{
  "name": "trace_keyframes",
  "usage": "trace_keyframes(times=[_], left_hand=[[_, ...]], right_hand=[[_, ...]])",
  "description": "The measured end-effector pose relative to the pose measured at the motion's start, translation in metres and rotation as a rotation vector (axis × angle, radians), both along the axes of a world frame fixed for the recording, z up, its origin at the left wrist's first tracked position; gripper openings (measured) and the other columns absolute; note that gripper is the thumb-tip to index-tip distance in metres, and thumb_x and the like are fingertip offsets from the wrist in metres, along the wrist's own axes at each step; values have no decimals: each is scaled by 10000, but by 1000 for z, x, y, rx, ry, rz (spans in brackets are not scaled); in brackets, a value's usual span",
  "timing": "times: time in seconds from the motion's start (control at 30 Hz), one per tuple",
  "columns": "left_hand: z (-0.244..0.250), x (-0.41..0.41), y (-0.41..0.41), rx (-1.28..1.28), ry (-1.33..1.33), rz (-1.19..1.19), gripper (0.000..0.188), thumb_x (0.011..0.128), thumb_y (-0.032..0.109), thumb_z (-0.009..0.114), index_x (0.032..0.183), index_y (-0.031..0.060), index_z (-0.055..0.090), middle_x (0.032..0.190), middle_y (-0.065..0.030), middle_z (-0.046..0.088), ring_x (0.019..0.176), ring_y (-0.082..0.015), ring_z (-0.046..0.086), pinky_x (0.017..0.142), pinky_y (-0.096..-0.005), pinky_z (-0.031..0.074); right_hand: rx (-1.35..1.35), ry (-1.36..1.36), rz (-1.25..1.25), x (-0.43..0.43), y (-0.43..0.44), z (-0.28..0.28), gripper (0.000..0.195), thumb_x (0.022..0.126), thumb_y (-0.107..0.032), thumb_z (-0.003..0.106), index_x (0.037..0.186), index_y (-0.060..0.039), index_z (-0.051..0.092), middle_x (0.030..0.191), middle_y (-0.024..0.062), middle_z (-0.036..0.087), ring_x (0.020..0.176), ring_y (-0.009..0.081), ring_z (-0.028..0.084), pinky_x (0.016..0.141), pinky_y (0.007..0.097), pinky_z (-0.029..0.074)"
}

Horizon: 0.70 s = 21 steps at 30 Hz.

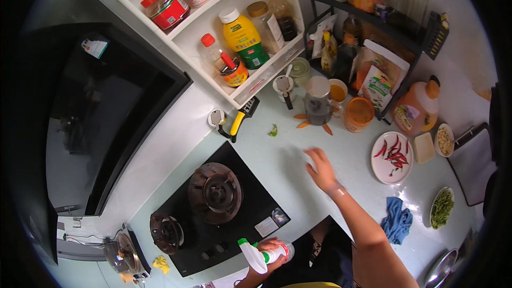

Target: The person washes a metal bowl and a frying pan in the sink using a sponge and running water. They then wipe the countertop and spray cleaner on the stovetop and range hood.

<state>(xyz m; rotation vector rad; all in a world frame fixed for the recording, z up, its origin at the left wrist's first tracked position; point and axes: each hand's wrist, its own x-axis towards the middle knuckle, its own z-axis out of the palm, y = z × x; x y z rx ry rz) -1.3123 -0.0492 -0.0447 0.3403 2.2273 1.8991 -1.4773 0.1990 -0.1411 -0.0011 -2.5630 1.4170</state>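
Observation:
A white spray bottle (276,254) with a green nozzle tip is in my left hand (270,256), at the front edge of the black gas hob (240,232). Over the pale counter, right of the hob, my right hand (323,172) is raised with its fingers apart and nothing in it; it looks slightly blurred. Ahead of that hand, a small green leaf scrap (273,130) lies on the counter. The large burner (216,193) and the smaller burner (167,233) carry no pan. A crumpled blue cloth (397,220) lies to the right of my right forearm.
A plate of red chillies (391,158), a bowl of garlic (445,140) and a dish of chopped greens (442,209) stand at right. Along the back are a glass jug (318,102), an orange-lidded jar (359,115) and a yellow-handled grater (239,122). A yellow cloth (161,264) lies left of the hob.

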Motion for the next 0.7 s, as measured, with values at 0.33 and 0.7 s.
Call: trace_keyframes(times=[0.33, 0.7], left_hand=[[-9, -39, -20, -13, -36, -30, 349, 740, 38, 704, 1035, 61, 520, 1065, -132, 563, 1062, -277, 541, 942, -414, 412], [-54, -91, 61, 64, -218, -6, 355, 709, 46, 747, 985, 38, 524, 986, -96, 597, 994, -219, 576, 834, -348, 466]], right_hand=[[692, 190, 258, -151, -65, -84, 115, 736, -61, 525, 811, -30, 607, 904, 105, 562, 946, 254, 536, 830, 342, 480], [-373, -141, 483, 60, -6, 77, 875, 585, -330, 846, 1304, -80, 415, 1391, 166, 355, 1362, 361, 201, 1086, 475, 230]])
